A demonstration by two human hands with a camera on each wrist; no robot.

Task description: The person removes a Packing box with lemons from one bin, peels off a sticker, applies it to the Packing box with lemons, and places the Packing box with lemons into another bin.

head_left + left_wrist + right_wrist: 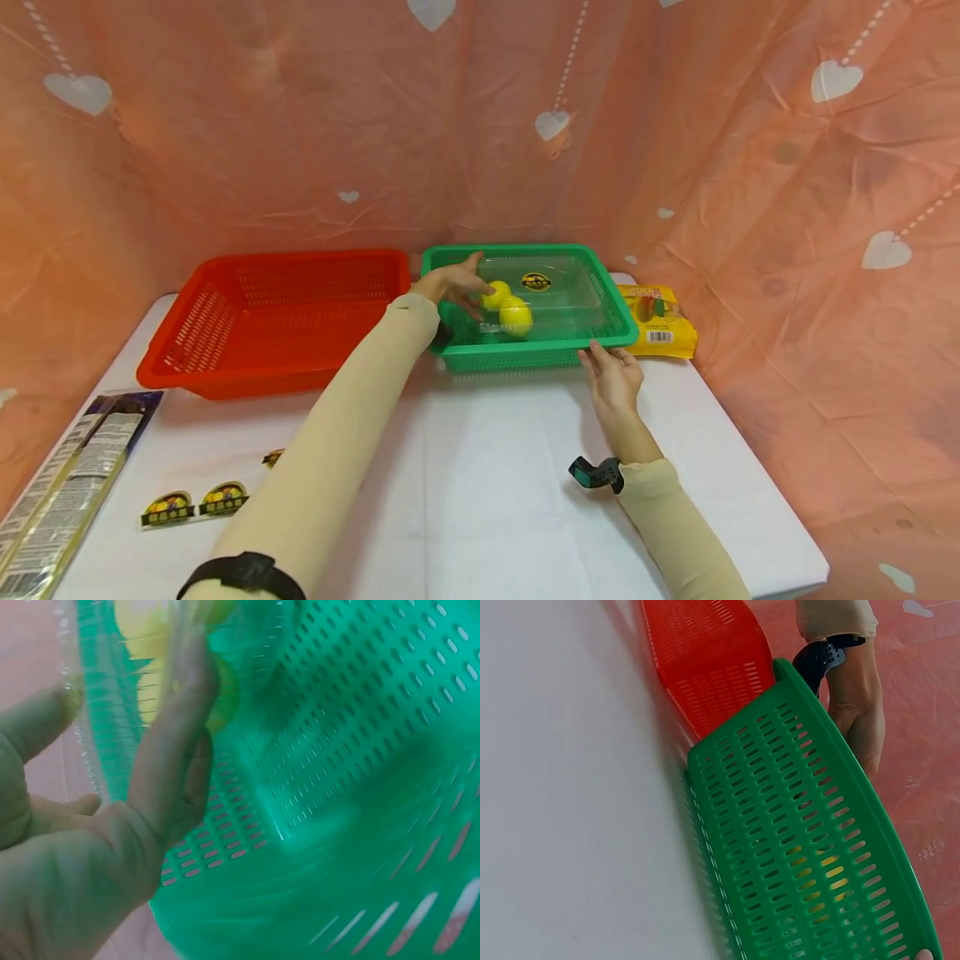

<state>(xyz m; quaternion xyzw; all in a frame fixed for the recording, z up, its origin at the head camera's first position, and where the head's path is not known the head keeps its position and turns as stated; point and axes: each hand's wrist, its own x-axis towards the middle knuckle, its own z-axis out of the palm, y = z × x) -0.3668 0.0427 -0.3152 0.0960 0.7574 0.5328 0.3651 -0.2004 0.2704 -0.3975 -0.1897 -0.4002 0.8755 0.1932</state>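
A clear plastic box [562, 304] with round yellow fruits [515, 317] inside and a black-and-gold label on its lid sits in the green basket [525, 353]. My left hand [459, 285] reaches into the basket's left end. Its fingers are spread at the end of the box, overlapping the plastic in the left wrist view. With my right hand [617, 379] I hold the near rim of the basket close to its right corner; one fingertip [924, 955] shows on the rim in the right wrist view.
A red basket [255, 385] stands left of the green one. Behind the green basket's right side lies a yellow packet [663, 325]. Fruit labels [223, 497] lie at the front left, near a long plastic packet [82, 475]. An orange curtain [480, 150] hangs behind the table.
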